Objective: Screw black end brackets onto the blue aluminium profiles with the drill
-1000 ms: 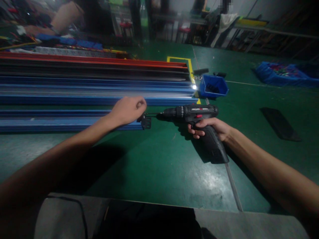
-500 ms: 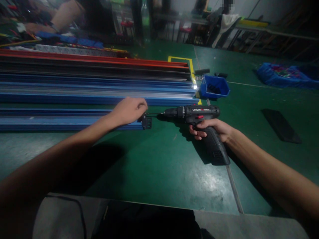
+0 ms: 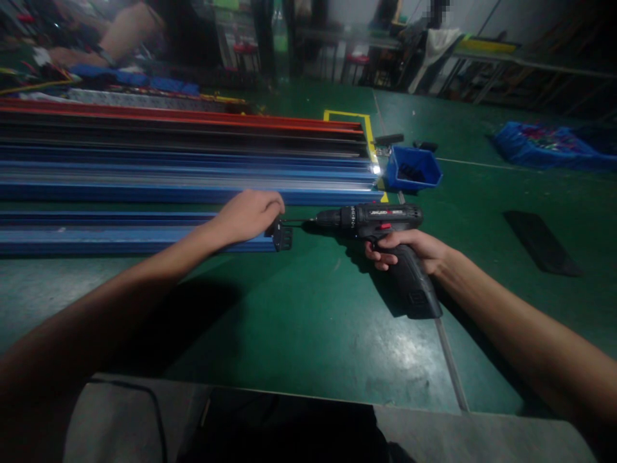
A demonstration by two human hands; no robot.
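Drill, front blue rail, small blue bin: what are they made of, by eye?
Drill: probably moulded plastic housing, matte black with dull highlights.
Front blue rail: likely aluminium, painted or anodised; straight ridges, satin sheen.
Small blue bin: likely plastic, coloured evenly; blur leaves its finish unclear.

Room lay on the near table (image 3: 303, 328) between the forearms (image 3: 511, 308) | drill (image 3: 393, 215) and bracket (image 3: 284, 238) blocked straight ahead | rails (image 3: 144, 173) filled far left | bin (image 3: 413, 181) stood beyond drill | gap parted drill and slab (image 3: 542, 243)
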